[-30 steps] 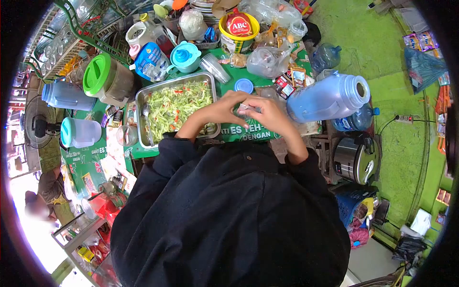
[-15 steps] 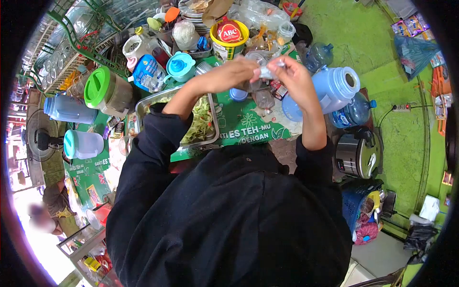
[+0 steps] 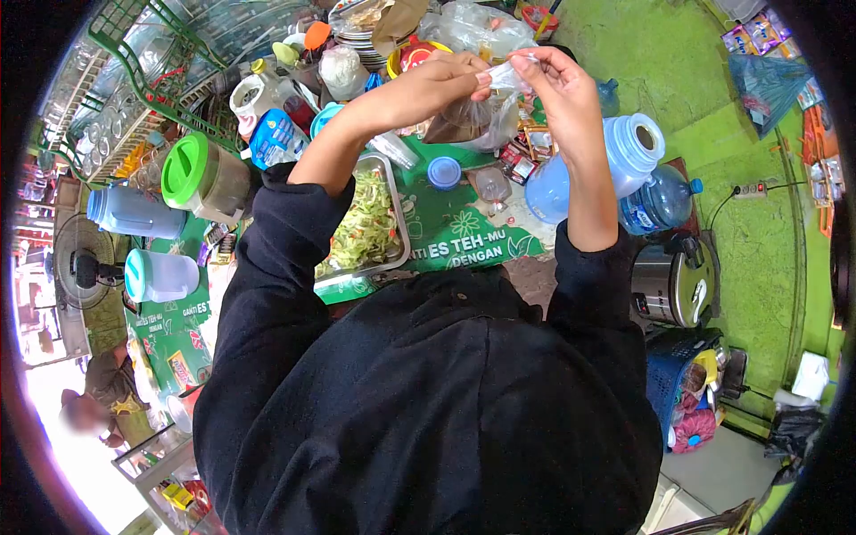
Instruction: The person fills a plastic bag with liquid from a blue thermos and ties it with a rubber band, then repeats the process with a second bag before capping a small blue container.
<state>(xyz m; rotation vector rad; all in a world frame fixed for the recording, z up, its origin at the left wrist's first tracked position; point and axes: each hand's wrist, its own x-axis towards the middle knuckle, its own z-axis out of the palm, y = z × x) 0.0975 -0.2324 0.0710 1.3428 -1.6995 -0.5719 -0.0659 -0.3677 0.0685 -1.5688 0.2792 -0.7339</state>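
Left hand point(image 3: 437, 85): my fingers pinch the top edge of a small plastic bag point(image 3: 473, 120), thin and clear.
Right hand point(image 3: 557, 85): my fingers are pressed on the same top edge, from the other side.
Bag: it hangs in the air between my hands, above the counter point(image 3: 464, 236); something brown fills its soft, rounded bottom.
Metal tray point(image 3: 399, 234): rectangular, shiny, with shredded green vegetables, under my left forearm.
Blue jug point(image 3: 615, 165): smooth plastic, lying on its side near my right wrist.
Counter: covered by a green printed cloth.
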